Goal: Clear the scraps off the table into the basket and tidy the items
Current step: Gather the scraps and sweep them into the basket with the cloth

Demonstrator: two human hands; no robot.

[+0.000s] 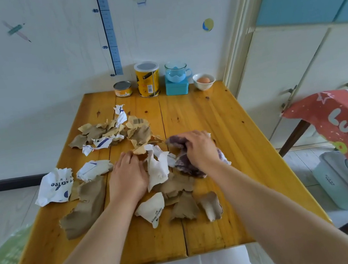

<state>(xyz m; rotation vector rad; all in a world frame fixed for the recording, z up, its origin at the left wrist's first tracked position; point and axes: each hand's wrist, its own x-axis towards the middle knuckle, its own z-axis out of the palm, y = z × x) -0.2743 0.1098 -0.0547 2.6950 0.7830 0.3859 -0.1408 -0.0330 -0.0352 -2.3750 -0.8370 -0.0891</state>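
Torn brown and white paper scraps lie scattered over the wooden table, with more scraps towards the front left. My left hand lies flat on the scraps in the middle, fingers forward. My right hand grips a purple and white cloth pressed on the table among the scraps. No basket is clearly in view.
Along the table's far edge stand a small tin, a tall yellow canister, a glass cup on a teal box, and a white bowl holding an egg. A red "Lucky" cloth hangs at right over a pale appliance.
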